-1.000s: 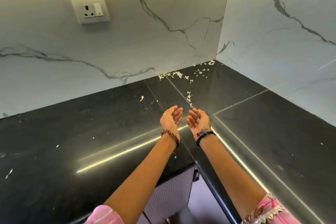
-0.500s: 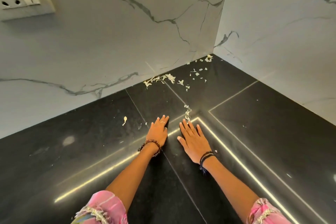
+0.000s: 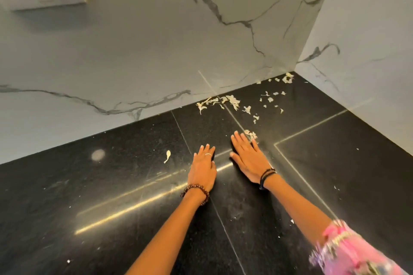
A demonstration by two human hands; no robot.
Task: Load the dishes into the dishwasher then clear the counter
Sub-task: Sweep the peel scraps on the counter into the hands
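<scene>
Both hands lie palm-down, fingers straight, flat on the black desk (image 3: 111,185), holding nothing. The left hand (image 3: 203,168) sits just left of the right hand (image 3: 249,158); the two are near but apart. Task's thing at this stage, judged: the pale scraps (image 3: 232,101), since no dishes show on the desk. The scraps lie far of both hands, spread in a loose band w/ long axis running from left-centre toward the far right corner where the two marble walls (image 3: 156,40) meet. The right hand is nearer: its fingertips (image 3: 237,137) are just beside a small clump of scraps (image 3: 250,133), poss. touching; cannot tell. One stray scrap (image 3: 167,156) lies near the left hand, on its left. Next move prob. needs a reach far and right, then a sweep back toward the near edge.
</scene>
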